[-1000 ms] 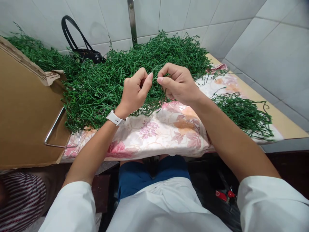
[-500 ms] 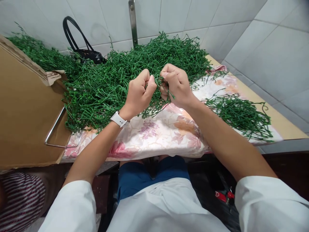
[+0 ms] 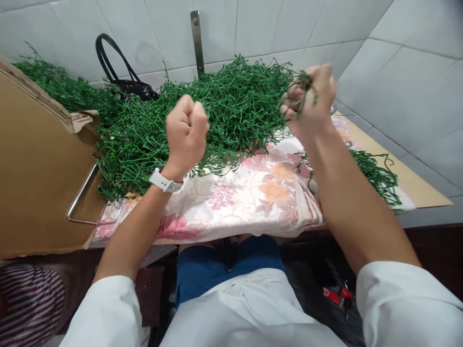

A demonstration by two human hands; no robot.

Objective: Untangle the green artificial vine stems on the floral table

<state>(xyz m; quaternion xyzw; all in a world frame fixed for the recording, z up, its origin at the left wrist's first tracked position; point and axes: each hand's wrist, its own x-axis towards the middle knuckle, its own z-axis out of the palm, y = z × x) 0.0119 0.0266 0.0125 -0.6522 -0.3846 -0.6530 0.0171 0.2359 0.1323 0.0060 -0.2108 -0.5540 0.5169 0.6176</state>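
Note:
A large tangled heap of thin green stems [image 3: 231, 101], artificial-looking with tiny leaves, fills the far middle of the table. My right hand [image 3: 309, 99] is raised at the heap's right edge, shut on a small bunch of those stems. My left hand [image 3: 186, 135] is a closed fist above the heap's near side, with no stems clearly showing in it. A white watch [image 3: 164, 180] sits on that wrist. A smaller green tangle [image 3: 376, 176] lies to the right, partly behind my right forearm.
A floral cloth [image 3: 224, 207] covers the table's near part, beside a cardboard sheet [image 3: 39, 164] with a metal wire handle [image 3: 85, 205]. A black handbag [image 3: 123, 84] leans against the tiled wall. A person's striped sleeve [image 3: 29, 303] shows at lower left.
My hands have pulled apart from their close position at the heap's middle. The right hand has risen to the right with stems in it, and the left has closed into a fist.

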